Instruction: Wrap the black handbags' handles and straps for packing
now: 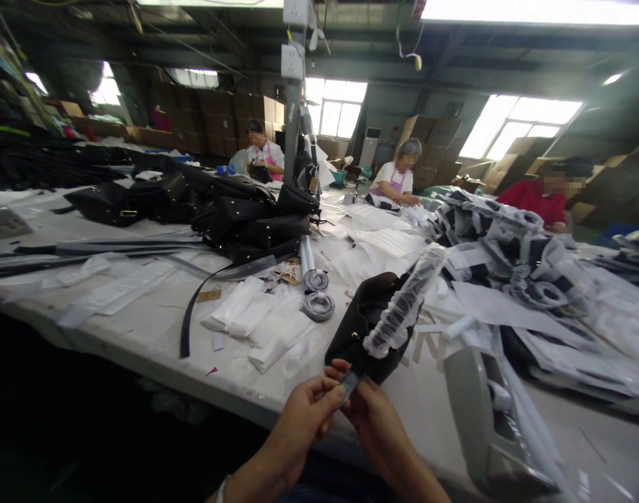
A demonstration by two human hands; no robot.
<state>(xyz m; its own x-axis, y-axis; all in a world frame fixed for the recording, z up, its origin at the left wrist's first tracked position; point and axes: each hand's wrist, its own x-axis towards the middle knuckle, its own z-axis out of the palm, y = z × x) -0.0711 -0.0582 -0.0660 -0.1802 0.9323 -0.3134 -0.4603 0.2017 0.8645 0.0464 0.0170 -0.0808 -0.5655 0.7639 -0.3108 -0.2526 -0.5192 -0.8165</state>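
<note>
A black handbag lies tilted on the table edge in front of me, its handle wrapped in clear plastic. At the bag's near end my left hand is closed, pinching a short grey strap end between thumb and fingers. My right hand sits close beside it, its fingers curled around the other side of the same strap end, against the bag. Some right fingertips are hidden behind the strap and the bag.
A grey tape dispenser stands right. Coiled straps and white plastic sleeves lie left of the bag. Black bags are piled behind, wrapped parts to the right. Several co-workers sit across the table.
</note>
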